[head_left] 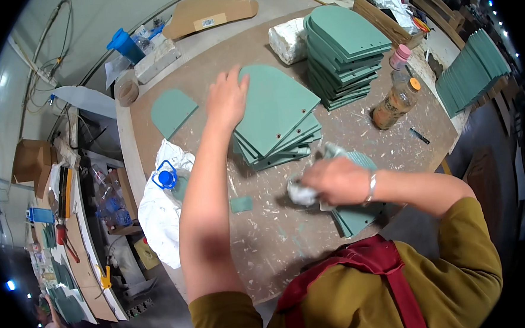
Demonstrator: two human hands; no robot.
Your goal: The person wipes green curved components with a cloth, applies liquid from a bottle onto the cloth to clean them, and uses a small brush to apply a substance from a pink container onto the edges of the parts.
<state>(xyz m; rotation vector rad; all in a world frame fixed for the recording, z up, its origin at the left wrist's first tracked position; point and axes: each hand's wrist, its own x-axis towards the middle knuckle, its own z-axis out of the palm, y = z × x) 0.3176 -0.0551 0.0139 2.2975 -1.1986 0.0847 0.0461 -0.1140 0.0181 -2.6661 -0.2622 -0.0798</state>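
My left hand (228, 101) lies with fingers stretched over the left edge of the top panel on a stack of green arched panels (274, 107). Small dark-rimmed holes run along that panel's straight end. My right hand (339, 182), slightly blurred, is closed on a crumpled white cloth (302, 194). It is over a lower pile of green panels (358, 219) near my body; hand and forearm hide much of that pile. A single smaller green panel (173, 111) lies to the left of my left hand.
A tall green panel stack (346, 32) stands at the back beside a white block (287, 41). To the right are an orange-capped bottle (395, 105) and a pink-capped bottle (399, 57). A blue-capped jug (166, 176) and white bag (158, 220) sit at the left edge.
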